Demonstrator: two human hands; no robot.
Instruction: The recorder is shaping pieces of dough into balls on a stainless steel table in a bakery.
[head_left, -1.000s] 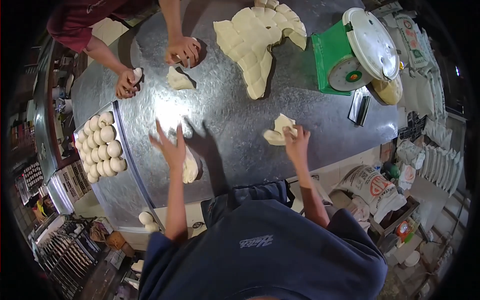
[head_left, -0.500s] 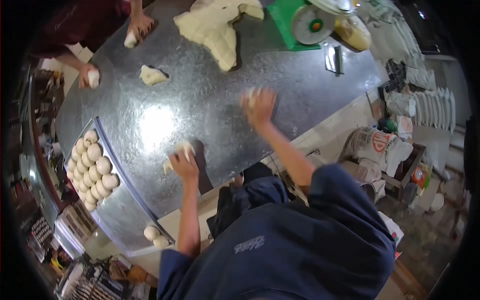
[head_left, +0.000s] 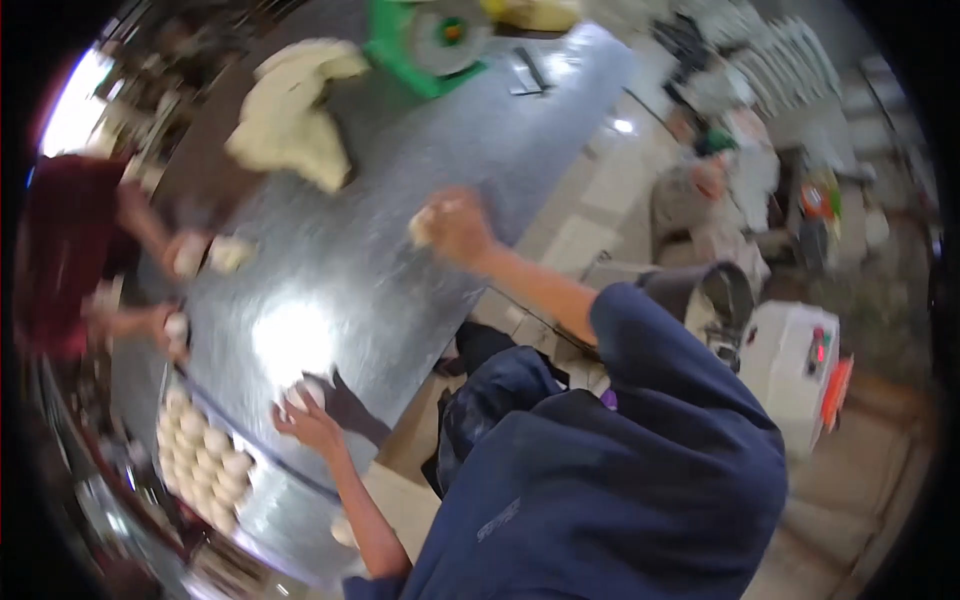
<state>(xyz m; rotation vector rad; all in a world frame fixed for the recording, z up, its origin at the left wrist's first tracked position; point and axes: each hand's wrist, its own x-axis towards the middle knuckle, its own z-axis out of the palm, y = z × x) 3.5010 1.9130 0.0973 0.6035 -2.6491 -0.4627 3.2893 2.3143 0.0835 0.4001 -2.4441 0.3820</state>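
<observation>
My left hand (head_left: 310,425) is over the near left part of the metal table (head_left: 400,300), its fingers curled round a pale dough ball (head_left: 308,392). Farther right on the tabletop, my right hand (head_left: 458,228) is closed over a piece of dough (head_left: 420,229), which pokes out at its left side; motion blurs this hand. Left of my left hand, rows of dough balls (head_left: 205,455) sit on a metal tray (head_left: 295,525). Another dough ball (head_left: 344,530) lies beside my left forearm, partly hidden by it.
A large slab of dough (head_left: 290,115) lies at the far side, near a green scale (head_left: 425,60). A person in a dark red shirt (head_left: 75,250) handles dough at the left. Sacks (head_left: 690,190) and a white machine (head_left: 790,370) stand to the right.
The whole view has swung, so the table appears turned and more floor shows at the right. My left hand is now nearer the tray. The co-worker's hand has reached the loose dough piece.
</observation>
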